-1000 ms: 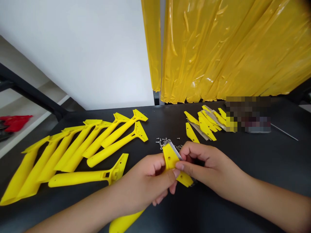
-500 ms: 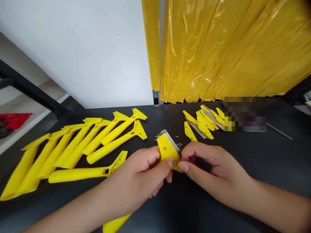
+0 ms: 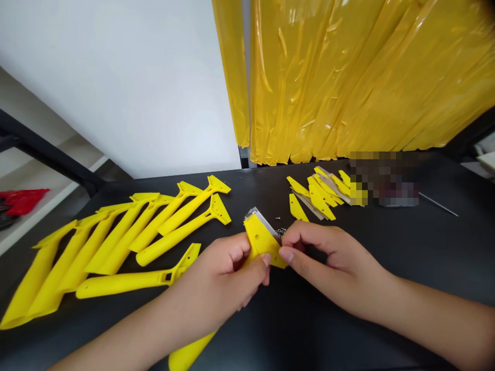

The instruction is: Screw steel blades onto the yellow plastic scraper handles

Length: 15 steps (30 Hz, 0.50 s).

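Scraper head [image 3: 263, 238] shifted, partly hiding screws [image 3: 277, 218].

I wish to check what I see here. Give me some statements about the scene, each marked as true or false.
1. The left hand holds a yellow scraper. True.
2. Yellow sheeting hangs behind the table. True.
3. The right hand lies flat on the table. False: that hand is curled beside the scraper.
4. Yellow handles lie on the table's left side. True.
5. The table is white. False: it is black.
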Available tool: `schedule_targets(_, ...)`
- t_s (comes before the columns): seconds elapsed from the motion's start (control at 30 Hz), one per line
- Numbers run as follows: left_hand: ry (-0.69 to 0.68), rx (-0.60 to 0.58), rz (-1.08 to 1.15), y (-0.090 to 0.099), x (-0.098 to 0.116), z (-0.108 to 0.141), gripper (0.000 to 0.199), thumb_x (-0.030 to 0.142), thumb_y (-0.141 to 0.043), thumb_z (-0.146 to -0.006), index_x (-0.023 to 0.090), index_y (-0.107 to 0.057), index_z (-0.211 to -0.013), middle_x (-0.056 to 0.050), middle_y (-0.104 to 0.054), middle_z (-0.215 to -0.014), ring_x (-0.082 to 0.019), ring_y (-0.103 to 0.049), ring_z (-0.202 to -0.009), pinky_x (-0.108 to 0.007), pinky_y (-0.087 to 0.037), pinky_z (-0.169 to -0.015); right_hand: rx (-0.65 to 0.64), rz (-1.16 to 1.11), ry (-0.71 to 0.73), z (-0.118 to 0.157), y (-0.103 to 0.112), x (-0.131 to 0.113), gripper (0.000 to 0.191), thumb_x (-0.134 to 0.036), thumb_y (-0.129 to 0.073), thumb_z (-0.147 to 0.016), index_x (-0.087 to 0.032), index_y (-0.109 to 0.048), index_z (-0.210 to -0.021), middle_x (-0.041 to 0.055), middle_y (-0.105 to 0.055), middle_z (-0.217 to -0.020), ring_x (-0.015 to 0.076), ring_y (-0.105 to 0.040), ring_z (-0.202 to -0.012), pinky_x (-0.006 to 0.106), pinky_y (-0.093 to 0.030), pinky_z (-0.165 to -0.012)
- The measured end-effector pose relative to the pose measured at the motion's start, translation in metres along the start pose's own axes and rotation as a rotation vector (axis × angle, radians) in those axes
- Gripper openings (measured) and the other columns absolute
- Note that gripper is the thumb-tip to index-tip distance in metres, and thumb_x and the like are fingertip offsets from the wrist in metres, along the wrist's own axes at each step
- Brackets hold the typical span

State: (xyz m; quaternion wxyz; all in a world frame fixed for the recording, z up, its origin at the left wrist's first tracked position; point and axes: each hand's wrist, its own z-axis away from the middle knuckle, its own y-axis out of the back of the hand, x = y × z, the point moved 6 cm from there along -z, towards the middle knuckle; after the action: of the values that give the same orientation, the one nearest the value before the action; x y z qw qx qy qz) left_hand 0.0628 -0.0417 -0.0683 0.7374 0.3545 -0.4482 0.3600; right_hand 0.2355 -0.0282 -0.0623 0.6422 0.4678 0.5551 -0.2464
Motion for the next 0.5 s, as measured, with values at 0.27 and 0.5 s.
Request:
schedule_targets(0.27, -0.523, 0.298, -0.938, -0.005, 0.043, 0.026, 0.041, 0.022, -0.047, -0.103, 0.018, -0.064, -0.14, -0.009, -0.076, -0.111, -0.024, -0.073, -0.082, -0.032, -0.057, -0.068, -0.077, -0.151, -0.065, 0.015, -0.014, -0.012, 0.038, -0.049, -0.084, -0.087, -0.029, -0.063, -0.113, -0.001, -0.062, -0.097, 0.0165, -0.054, -0.085, 0.028, -0.046, -0.07)
schedule_targets(0.5, -0.598, 0.527, -1.379, -0.023, 0.034, 0.034, 0.058, 0.01, -0.05, -0.099, 0.007, -0.048, -0.157, -0.011, -0.074, -0.097, -0.027, -0.072, -0.072, -0.032, -0.051, -0.049, 0.075, -0.513, -0.177, 0.012, -0.029, 0.006, 0.023, -0.042, -0.058, -0.107, -0.022, -0.064, -0.097, -0.0002, -0.061, -0.087, 0.0121, -0.053, -0.072, 0.026, -0.046, -0.068)
